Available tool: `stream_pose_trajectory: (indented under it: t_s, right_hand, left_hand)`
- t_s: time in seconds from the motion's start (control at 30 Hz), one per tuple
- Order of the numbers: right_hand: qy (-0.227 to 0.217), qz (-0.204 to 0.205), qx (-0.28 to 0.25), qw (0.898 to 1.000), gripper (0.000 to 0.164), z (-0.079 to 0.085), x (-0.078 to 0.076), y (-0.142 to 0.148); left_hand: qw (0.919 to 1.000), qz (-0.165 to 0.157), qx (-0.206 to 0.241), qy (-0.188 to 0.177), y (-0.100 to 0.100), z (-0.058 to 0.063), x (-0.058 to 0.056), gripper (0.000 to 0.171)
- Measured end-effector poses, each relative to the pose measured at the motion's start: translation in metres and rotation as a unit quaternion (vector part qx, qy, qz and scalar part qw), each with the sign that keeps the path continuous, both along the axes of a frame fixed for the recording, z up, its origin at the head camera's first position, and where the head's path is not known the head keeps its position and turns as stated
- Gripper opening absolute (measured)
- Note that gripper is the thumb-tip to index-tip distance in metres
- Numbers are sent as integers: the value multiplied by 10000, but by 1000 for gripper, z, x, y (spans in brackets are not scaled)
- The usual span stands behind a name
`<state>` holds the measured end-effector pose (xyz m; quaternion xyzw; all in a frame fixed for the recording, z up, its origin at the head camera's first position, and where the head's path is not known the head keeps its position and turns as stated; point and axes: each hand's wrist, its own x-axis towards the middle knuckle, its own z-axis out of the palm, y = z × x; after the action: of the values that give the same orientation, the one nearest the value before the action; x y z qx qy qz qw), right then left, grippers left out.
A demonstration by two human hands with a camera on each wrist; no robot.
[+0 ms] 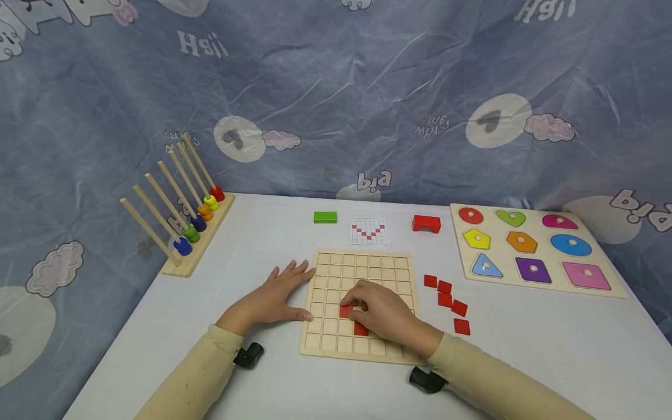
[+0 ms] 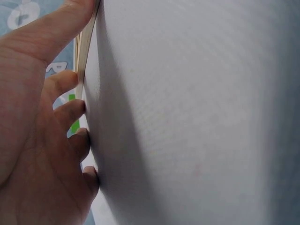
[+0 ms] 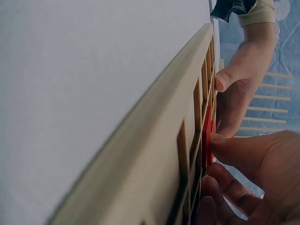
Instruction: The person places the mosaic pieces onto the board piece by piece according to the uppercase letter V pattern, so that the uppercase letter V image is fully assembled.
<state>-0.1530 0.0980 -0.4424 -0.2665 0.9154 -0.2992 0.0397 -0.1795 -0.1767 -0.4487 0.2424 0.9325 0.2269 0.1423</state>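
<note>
A wooden grid board lies on the white table with square cells. My left hand is spread at the board's left side, thumb and forefinger touching its edge; the left wrist view shows the fingertips down at the tabletop. Over the board's middle, my right hand pinches a red square tile at one cell, thumb on it in the right wrist view. Another red tile sits in the cell diagonally below, partly covered by the hand.
Several loose red tiles lie right of the board. Behind it are a green block, a card with a red V pattern and a red arch block. A peg stand is at left, a shape puzzle at right.
</note>
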Motion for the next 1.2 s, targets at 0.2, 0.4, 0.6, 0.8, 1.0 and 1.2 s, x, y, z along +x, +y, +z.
stream_pose_trajectory:
  t_s: [0.2, 0.4, 0.6, 0.8, 1.0, 1.2]
  right_hand:
    - [-97, 29, 69, 9999, 17, 0, -1, 1]
    - [-86, 83, 105, 9999, 16, 0, -2, 0]
    - [-90, 82, 97, 9999, 18, 0, -1, 0]
    - [-150, 108, 84, 9998, 19, 2, 1, 2]
    - [-344, 23, -169, 9993, 18, 2, 2, 7]
    - [-432, -83, -380, 9983, 17, 4, 5, 15]
  left_hand:
    - [10000, -5, -7, -12, 0, 0, 0, 104]
    - [10000, 30, -35, -33, 0, 1, -1, 104]
    - [10000, 49, -29, -57, 1, 1, -1, 104]
    - [10000, 3, -23, -12, 0, -3, -3, 104]
    - [10000, -3, -31, 0, 0, -3, -3, 104]
    - [10000, -22, -14, 11, 0, -2, -2, 104]
